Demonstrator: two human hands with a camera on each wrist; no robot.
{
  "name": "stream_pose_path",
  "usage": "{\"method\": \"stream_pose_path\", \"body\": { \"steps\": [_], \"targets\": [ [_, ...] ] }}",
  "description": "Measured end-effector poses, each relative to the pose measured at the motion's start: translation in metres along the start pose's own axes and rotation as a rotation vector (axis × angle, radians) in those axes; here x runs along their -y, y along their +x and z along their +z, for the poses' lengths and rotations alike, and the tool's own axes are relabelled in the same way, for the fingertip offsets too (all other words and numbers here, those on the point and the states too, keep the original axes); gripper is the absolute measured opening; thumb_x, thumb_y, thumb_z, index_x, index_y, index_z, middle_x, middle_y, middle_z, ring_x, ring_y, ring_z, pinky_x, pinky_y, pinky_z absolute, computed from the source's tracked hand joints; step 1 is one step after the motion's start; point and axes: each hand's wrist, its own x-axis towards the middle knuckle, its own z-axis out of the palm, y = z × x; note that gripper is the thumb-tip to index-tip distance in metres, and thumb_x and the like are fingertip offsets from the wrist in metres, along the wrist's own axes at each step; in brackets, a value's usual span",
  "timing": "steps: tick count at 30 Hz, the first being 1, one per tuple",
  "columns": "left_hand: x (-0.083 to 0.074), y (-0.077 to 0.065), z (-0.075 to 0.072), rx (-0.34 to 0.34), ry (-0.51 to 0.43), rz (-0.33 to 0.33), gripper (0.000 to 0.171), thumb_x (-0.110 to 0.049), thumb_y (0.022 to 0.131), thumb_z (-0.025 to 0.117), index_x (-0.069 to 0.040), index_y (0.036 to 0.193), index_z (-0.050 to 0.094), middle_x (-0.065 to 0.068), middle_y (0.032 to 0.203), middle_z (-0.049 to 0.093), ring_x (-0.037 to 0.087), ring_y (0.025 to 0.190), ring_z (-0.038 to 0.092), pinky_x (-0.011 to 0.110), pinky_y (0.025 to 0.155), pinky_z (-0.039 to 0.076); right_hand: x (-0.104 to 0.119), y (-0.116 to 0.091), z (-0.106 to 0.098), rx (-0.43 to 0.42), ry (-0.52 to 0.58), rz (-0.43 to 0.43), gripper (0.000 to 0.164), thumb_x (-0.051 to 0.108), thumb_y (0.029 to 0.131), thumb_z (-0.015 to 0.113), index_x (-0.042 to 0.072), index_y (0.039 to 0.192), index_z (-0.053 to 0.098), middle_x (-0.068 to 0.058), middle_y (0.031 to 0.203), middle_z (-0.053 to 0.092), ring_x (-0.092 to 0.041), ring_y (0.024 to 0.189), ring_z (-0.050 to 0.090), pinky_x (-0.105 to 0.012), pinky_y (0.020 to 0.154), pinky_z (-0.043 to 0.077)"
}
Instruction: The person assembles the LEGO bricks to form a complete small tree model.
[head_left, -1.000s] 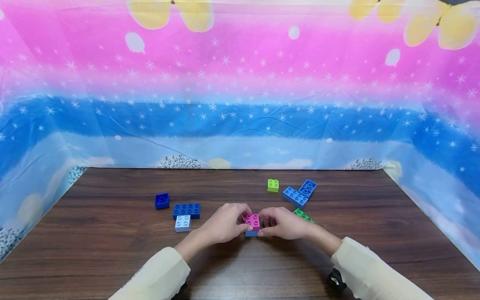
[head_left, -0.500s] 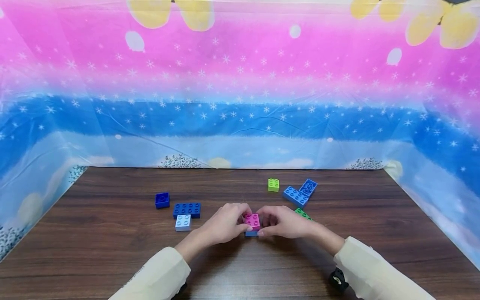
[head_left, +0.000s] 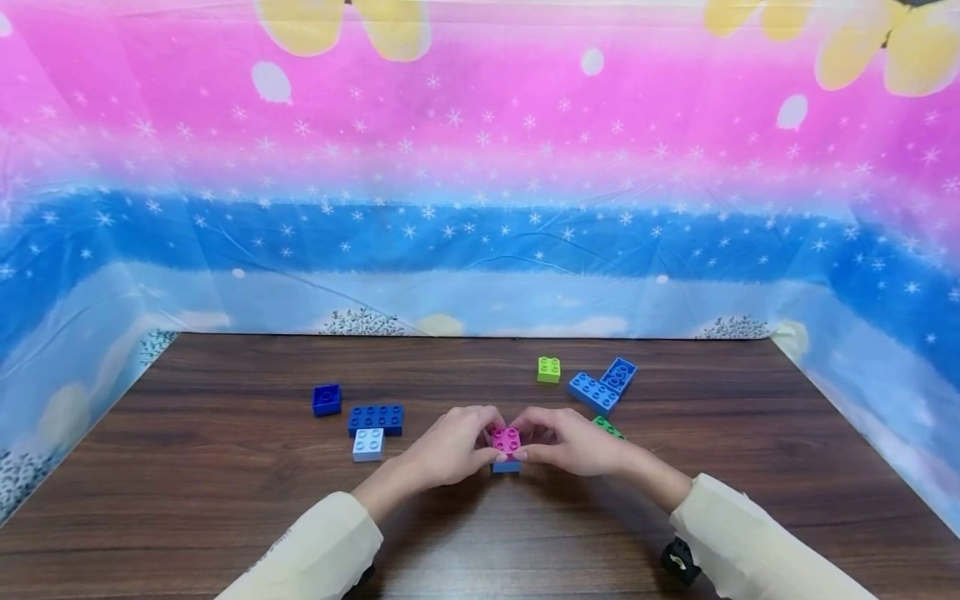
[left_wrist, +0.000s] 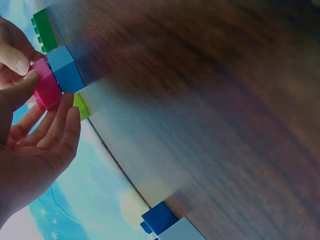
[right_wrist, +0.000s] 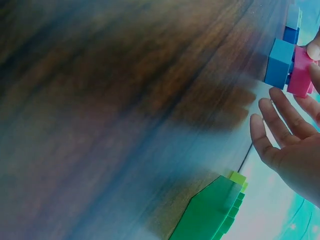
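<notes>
A pink toy brick (head_left: pixel 506 439) sits over a blue brick (head_left: pixel 506 467) near the middle of the wooden table. In the left wrist view the pink brick (left_wrist: pixel 48 91) is against the studded side of the blue brick (left_wrist: pixel 67 71), with a narrow gap showing between them. My left hand (head_left: pixel 448 447) pinches the pink brick from the left, thumb in front and fingertips behind. From the right, thumb and forefinger of my right hand (head_left: pixel 576 443) grip the same brick. The right hand's other fingers (right_wrist: pixel 285 111) extend loosely beside the stack.
On the left lie an upturned dark blue brick (head_left: pixel 326 401), a long dark blue brick (head_left: pixel 377 417) and a pale blue brick (head_left: pixel 368 447). Toward the back right are a lime brick (head_left: pixel 549 370) and two blue bricks (head_left: pixel 592 392). A green brick (head_left: pixel 608 427) is partly hidden behind the right hand.
My right thumb and forefinger have moved left, from beside the stack onto the pink brick. The left hand keeps its hold, and the other bricks stay put.
</notes>
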Motion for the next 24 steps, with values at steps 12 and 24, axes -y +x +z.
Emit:
{"method": "stream_pose_path", "body": {
  "steps": [12, 24],
  "targets": [
    [0.0056, -0.0017, 0.0018, 0.013, -0.098, -0.042, 0.017, -0.013, 0.084, 0.067, -0.008, 0.096, 0.056, 0.003, 0.088, 0.064, 0.015, 0.083, 0.06, 0.029, 0.071, 0.048, -0.0014, 0.0016, -0.0006, 0.013, -0.009, -0.002, 0.021, 0.025, 0.091, 0.057, 0.014, 0.11, 0.056, 0.006, 0.092, 0.058, -0.011, 0.084, 0.055, -0.027, 0.072, 0.046],
    [0.0043, 0.0002, 0.0018, 0.012, -0.138, -0.075, 0.018, -0.014, 0.083, 0.068, -0.008, 0.095, 0.057, 0.004, 0.089, 0.064, 0.019, 0.086, 0.062, 0.03, 0.073, 0.048, -0.002, 0.0022, -0.0001, 0.008, 0.0, 0.019, 0.02, 0.025, 0.09, 0.058, 0.015, 0.108, 0.058, 0.008, 0.091, 0.059, -0.01, 0.083, 0.055, -0.027, 0.071, 0.046]
  ]
}}
